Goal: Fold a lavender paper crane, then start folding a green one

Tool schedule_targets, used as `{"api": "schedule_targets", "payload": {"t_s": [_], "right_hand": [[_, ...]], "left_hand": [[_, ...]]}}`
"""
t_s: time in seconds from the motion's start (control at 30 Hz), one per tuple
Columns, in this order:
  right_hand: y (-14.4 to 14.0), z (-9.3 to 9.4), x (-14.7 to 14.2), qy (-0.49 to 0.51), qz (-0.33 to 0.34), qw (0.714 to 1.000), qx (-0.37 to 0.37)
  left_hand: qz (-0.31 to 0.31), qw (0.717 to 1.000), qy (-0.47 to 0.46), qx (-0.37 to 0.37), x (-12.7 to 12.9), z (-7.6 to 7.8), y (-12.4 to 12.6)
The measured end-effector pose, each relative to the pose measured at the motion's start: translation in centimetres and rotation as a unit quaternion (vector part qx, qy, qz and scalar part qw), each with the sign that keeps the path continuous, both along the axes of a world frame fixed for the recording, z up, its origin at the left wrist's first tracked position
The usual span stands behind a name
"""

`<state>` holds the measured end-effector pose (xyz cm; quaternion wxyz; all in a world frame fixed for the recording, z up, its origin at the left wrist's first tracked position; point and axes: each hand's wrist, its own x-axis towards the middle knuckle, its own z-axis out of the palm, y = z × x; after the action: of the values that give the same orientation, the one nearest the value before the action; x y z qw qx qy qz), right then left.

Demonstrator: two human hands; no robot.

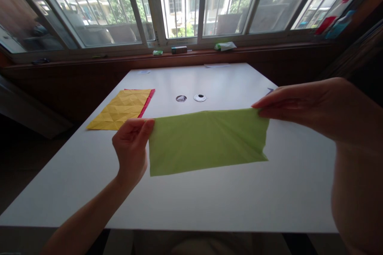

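A sheet of green paper (206,143) hangs stretched between my two hands above the white table. At its upper left corner my left hand (133,145) pinches it between thumb and fingers. My right hand (305,107) grips the upper right corner, with the fingertips pressed together. Slanting creases run across the sheet's right half, and its right edge is a little uneven. Left of it, a creased yellow sheet of paper (119,107) lies on the table over a red sheet (147,103), of which only a strip shows.
The white table (191,207) reaches toward a windowsill (125,59). Two round fittings lie in its top, a dark one (181,98) and a white-rimmed one (200,98). A small box (179,50) and a green-white packet (225,46) rest on the sill. Bottles (336,20) stand at far right.
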<state>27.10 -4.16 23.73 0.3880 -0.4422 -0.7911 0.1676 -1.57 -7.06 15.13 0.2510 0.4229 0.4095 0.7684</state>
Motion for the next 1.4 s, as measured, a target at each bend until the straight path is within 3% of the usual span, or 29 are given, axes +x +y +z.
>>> {"api": "schedule_targets", "payload": {"t_s": [0.87, 1.07, 1.4], "right_hand": [[-1.1, 0.0, 0.1, 0.012, -0.041, 0.998, 0.05], [-1.0, 0.2, 0.2, -0.038, -0.052, 0.996, 0.06], [-0.8, 0.2, 0.4, -0.036, -0.008, 0.998, 0.05]], "left_hand": [[0.004, 1.0, -0.006, -0.028, 0.0, -0.6, 0.4], [0.013, 0.999, 0.016, -0.031, 0.0, -0.6, 0.3], [0.021, 0.998, 0.038, -0.035, -0.1, -0.8, 0.2]]}}
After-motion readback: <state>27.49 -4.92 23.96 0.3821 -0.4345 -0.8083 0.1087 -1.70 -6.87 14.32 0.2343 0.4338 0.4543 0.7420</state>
